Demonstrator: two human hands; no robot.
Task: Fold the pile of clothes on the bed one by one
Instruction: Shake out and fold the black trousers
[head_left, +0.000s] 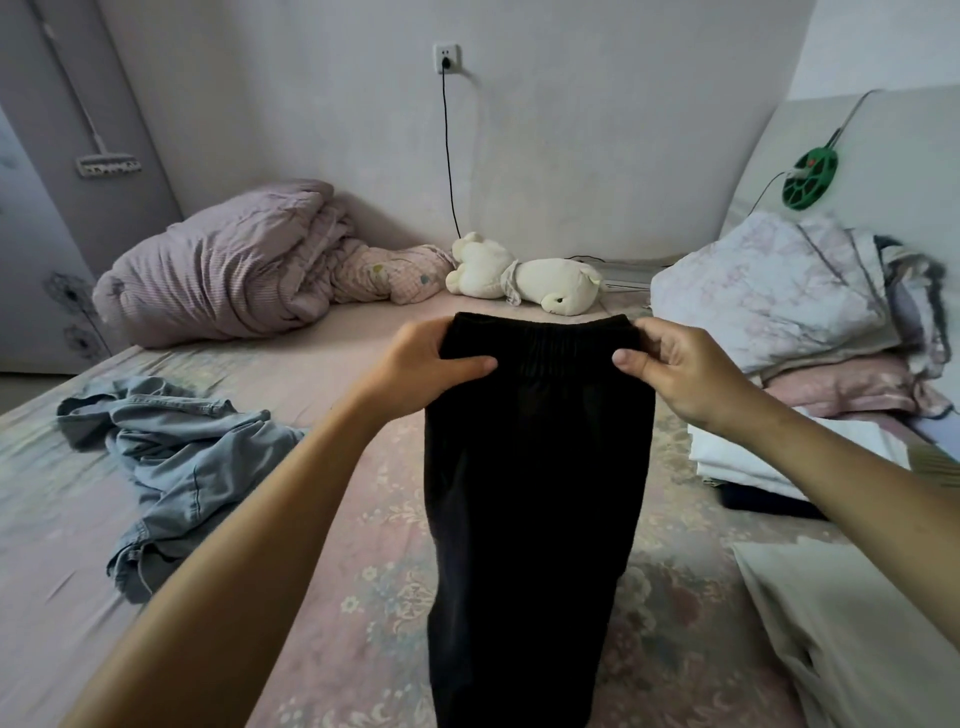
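Hanging lengthwise, black trousers (535, 467), elastic waistband pinched by left hand (421, 364) and right hand (680, 369).

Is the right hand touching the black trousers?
Touching. Head view: right hand pinches the black trousers at the waistband corner, thumb in front, fingers behind.

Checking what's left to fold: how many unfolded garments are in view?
2: black trousers held up at the waistband, and a crumpled denim garment lying on the bed's left. Others may be hidden outside the view.
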